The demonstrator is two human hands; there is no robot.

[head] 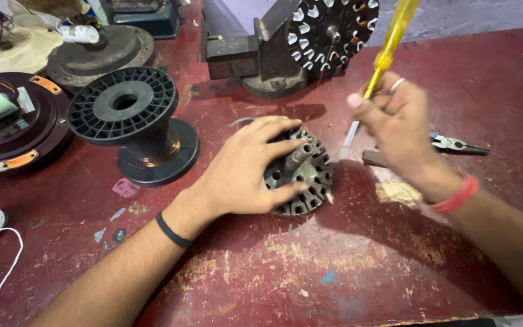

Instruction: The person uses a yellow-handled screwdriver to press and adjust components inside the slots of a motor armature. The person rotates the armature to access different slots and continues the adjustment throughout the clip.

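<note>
A round slotted metal stator core (305,177) with a short shaft in its middle lies on the dark red table (346,254). My left hand (246,166) rests flat over its left side, fingers spread across the slots. Just right of it, my right hand (394,124) grips a screwdriver with a clear yellow handle (394,33); the handle points up and the blade angles down toward the table beside the core. The right hand looks blurred.
A black plastic spool (134,130) stands left of the core. At the back, a bench vise (255,57) stands beside a second slotted core (331,30). Pliers (458,145) lie at the right. Dark round fan motor housings (13,130) sit at the far left.
</note>
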